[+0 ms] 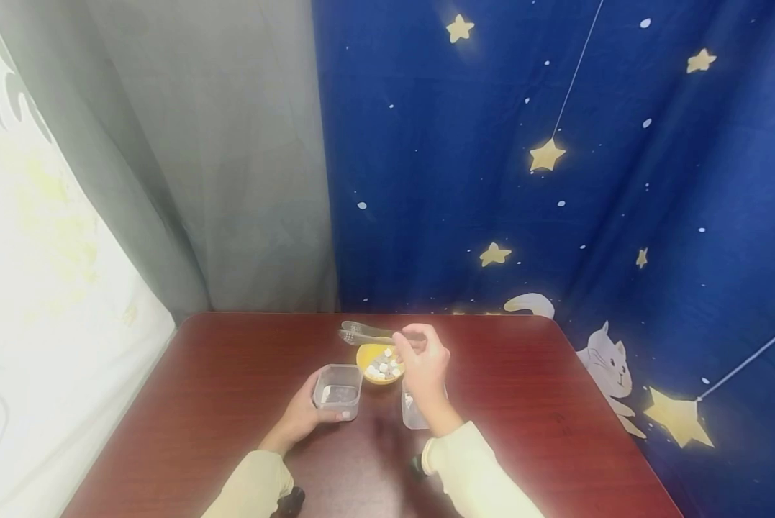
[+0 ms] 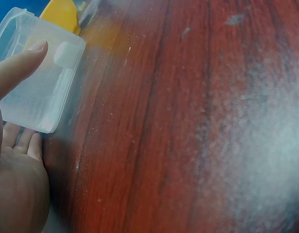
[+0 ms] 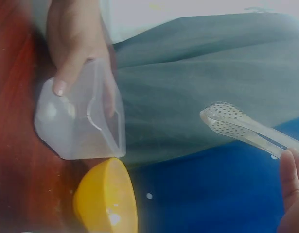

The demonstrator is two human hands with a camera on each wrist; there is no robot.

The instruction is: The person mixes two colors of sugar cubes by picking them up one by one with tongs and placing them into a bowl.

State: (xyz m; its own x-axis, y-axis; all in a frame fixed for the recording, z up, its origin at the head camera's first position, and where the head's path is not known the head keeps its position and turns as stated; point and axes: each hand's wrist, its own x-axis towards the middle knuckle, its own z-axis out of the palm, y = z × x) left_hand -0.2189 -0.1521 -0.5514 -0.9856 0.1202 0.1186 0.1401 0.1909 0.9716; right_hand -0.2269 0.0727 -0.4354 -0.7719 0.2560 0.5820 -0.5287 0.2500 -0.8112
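My left hand grips a clear plastic container by its sides, thumb on the near wall and fingers on the far-left side. Through its wall in the left wrist view a white lump shows near the bottom. Metal tongs with perforated ends are held in my right hand, above a yellow bowl. White cubes lie in the bowl. The tong ends sit close together in the right wrist view, pointing left over the bowl's far side.
A second clear container stands right of the bowl, partly hidden under my right hand and wrist. All of this is on a dark red wooden table. Grey and blue star-patterned curtains hang behind the table's far edge.
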